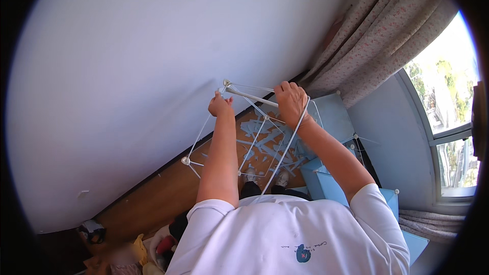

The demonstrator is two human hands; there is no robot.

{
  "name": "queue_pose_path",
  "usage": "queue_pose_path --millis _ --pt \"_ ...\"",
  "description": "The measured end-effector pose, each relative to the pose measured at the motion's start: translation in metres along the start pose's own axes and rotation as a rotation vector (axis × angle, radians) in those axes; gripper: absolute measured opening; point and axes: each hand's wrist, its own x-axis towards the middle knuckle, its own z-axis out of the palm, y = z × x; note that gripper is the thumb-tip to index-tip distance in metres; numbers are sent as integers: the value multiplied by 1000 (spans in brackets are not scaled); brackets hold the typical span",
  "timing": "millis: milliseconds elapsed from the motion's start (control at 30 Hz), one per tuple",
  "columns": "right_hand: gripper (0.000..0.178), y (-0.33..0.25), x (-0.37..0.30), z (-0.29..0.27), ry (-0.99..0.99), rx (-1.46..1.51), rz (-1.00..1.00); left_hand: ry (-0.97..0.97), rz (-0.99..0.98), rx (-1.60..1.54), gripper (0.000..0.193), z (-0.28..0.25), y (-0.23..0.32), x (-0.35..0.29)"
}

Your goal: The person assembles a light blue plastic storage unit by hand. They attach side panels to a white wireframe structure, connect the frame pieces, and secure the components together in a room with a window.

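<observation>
In front of me stands an open frame of thin white rods joined by round white connectors. My left hand [220,105] is closed, pinching a thin rod just below the top corner connector [227,83]. A thicker white rod [254,98] runs from that corner to my right hand [292,103], whose fingers wrap round it. Another long rod [284,154] passes beside my right wrist down toward my chest. Lower on the frame are a left corner connector [185,161] and a middle connector [266,117]. My palms hide parts of the rods.
Pale blue strips [265,140] lie scattered over the brown floor [137,197] by my feet. Light blue panelled boxes with white connectors [326,186] stand at right. A white wall [127,71] rises ahead, with a patterned curtain [377,35] beside the window. Clothes lie lower left.
</observation>
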Motion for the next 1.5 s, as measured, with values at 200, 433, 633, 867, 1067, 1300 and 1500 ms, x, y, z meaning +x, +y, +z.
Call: queue_pose_path --millis 200,433,633,867,1067,1300,1500 --pt "4 6 7 7 -10 -47 48 -382 237 851 35 -38 -27 -15" --pt "9 12 -1 21 -116 -108 26 -1126 -351 816 36 -33 26 -186" --pt "19 -8 -1 30 27 -60 -185 -964 231 830 30 -52 -1 -198" --pt "24 6 -117 18 -69 441 -105 -839 308 840 34 -58 27 -193" --pt "19 90 -152 -8 80 344 377 -837 245 814 34 -74 49 -200" --pt "17 92 -139 25 -292 772 472 -784 353 888 34 -89 53 -189" --pt "18 55 -112 26 -281 860 439 -587 584 1012 34 -126 67 -153"
